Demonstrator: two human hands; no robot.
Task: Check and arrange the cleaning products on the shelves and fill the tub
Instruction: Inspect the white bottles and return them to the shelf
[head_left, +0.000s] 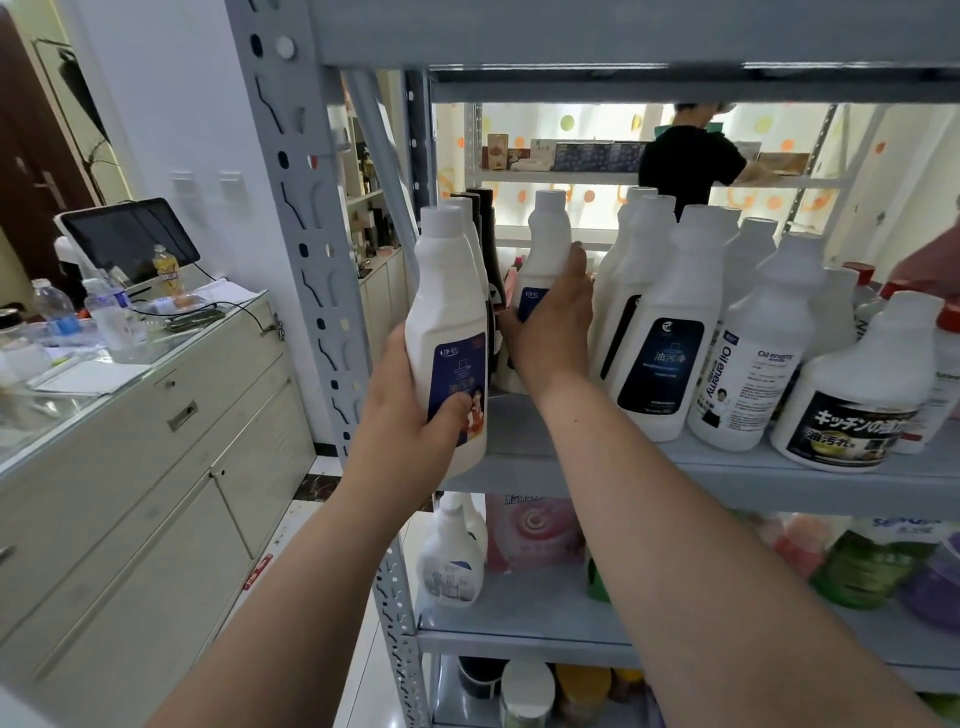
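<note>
L hand grips front bottle; R hand grips rear bottle.

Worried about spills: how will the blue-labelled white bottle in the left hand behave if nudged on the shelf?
Probably tippy: the bottle is tall and slim. Likely stiff: no dent shows under the left hand. Its smooth plastic may slip, though the right hand grips a twin bottle one-handed.

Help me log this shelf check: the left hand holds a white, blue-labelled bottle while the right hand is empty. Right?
Not quite. The head view shows the right hand gripping a second white bottle further back on the shelf, so it is not empty. The left hand does hold a white, blue-labelled bottle.
</note>
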